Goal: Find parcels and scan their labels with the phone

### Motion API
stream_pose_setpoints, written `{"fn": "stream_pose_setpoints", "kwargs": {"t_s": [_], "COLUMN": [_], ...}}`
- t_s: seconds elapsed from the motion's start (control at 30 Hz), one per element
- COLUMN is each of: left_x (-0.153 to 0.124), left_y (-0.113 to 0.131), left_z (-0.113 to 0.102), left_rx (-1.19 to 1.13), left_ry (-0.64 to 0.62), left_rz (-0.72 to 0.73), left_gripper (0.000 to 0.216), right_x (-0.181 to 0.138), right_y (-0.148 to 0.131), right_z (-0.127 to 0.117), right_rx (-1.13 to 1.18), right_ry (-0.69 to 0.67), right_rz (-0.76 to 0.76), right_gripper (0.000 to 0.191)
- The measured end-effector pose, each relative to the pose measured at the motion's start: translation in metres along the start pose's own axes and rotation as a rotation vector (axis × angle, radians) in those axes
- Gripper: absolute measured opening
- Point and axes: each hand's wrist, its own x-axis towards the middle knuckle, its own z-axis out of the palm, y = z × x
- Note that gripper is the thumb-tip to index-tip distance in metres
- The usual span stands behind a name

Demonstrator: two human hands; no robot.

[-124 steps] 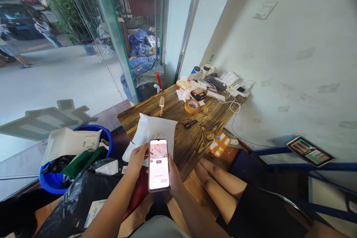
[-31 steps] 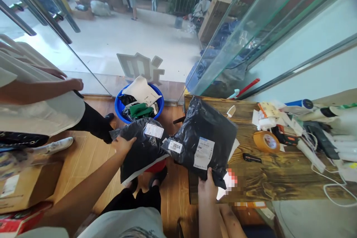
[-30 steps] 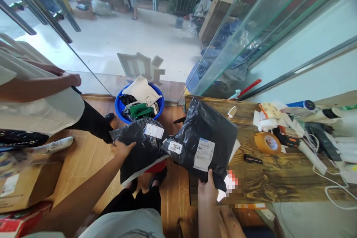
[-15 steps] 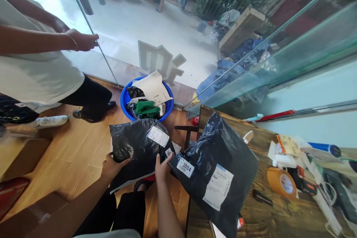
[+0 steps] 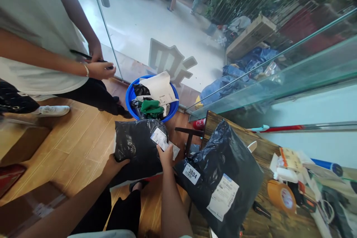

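A black plastic mailer bag [image 5: 136,147] with a white shipping label [image 5: 159,138] is held up between my two hands, above my lap. My left hand [image 5: 115,167] grips its lower left side, thumb on the front and the other fingers hidden behind. On the right edge, close to the label, my right hand [image 5: 166,156] pinches the bag with the thumb in front. A second black mailer bag [image 5: 240,167], marked 3004 and bearing a larger label, lies on the wooden table just right of my right hand.
Beyond the held bag stands a blue basin [image 5: 128,98] of discarded packaging. A person [image 5: 97,70] stands at the left by the glass wall. Orange tape [image 5: 281,196] and a small black cutter [image 5: 261,210] lie on the table [image 5: 267,148]. A cardboard box [image 5: 36,200] sits lower left.
My right hand has moved up the held bag's right edge, nearer the label, and its small number tag no longer shows. The other person has come closer, arms lowered, now holding something dark.
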Motion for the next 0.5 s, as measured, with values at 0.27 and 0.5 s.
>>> {"fn": "stream_pose_setpoints", "kwargs": {"t_s": [0.27,0.5], "left_x": [-0.012,-0.047], "left_y": [0.013,0.025], "left_z": [0.000,-0.040], "left_rx": [-0.298,-0.599], "left_ry": [-0.134,-0.245], "left_rz": [-0.077,-0.087], "left_gripper": [0.034,0.035], "right_x": [-0.018,-0.051], "right_y": [-0.005,-0.032], "right_z": [0.000,-0.014], "right_rx": [0.149,0.376], "right_ry": [0.065,0.090], "right_rz": [-0.042,-0.038], "right_gripper": [0.040,0.049]}}
